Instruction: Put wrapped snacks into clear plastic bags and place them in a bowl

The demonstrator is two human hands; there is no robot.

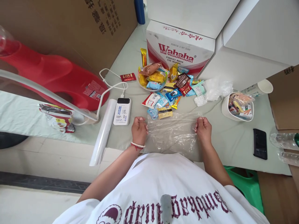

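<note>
A clear plastic bag (173, 133) lies stretched flat on the pale table in front of me. My left hand (139, 130) is closed on the bag's left edge, with a bead bracelet at the wrist. My right hand (203, 130) is closed on the bag's right edge. Just beyond the bag lies a pile of wrapped snacks (167, 85), some of them in a shallow dish.
A roll of clear bags (102, 132) and a white power bank (122, 110) with its cable lie to the left. A red jug (56, 74) lies behind them. A Wahaha carton (179, 49), a white bowl of wrappers (238, 107), a paper cup (260, 88) and a black phone (260, 143) are at the right.
</note>
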